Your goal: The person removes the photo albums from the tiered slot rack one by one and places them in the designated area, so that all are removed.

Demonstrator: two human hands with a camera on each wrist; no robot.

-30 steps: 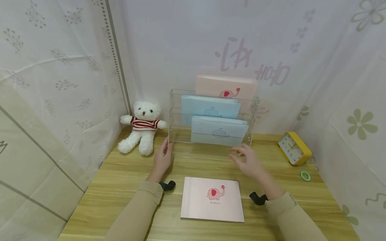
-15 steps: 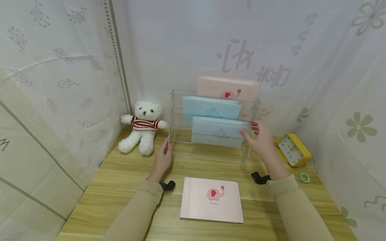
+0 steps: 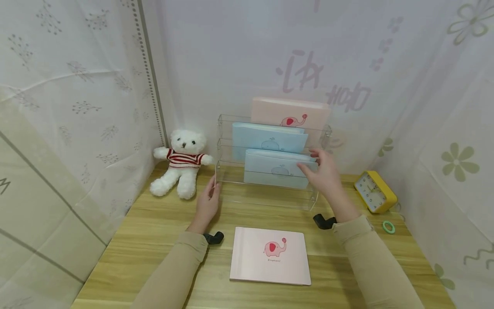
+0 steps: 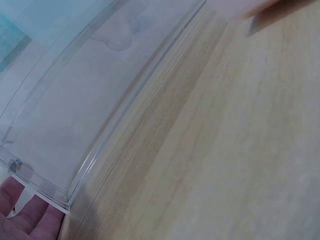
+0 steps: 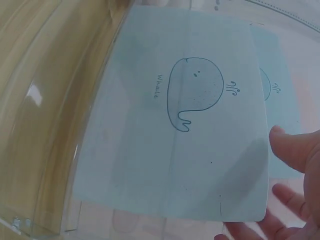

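A clear tiered rack (image 3: 266, 201) stands at the back of the table. In it lean a front pale blue whale booklet (image 3: 262, 171), another blue booklet (image 3: 247, 137) behind and a pink elephant booklet (image 3: 270, 109) at the rear. My left hand (image 3: 207, 204) holds the rack's left side panel near its front; its fingers (image 4: 32, 215) show outside the panel. At the front booklet's upper right corner is my right hand (image 3: 326, 174). Its thumb (image 5: 292, 147) is spread just off the top edge, fingers partly behind the right edge; contact is unclear.
Another pink elephant booklet (image 3: 251, 266) lies flat nearer me. A white teddy bear (image 3: 187, 165) in a striped sweater sits left of the rack. To the right are a yellow alarm clock (image 3: 380, 193) and a green ring (image 3: 388, 227).
My right hand has risen from below the rack's front right, passed its right side and moved left to the front booklet's corner. The left hand keeps its place on the rack.
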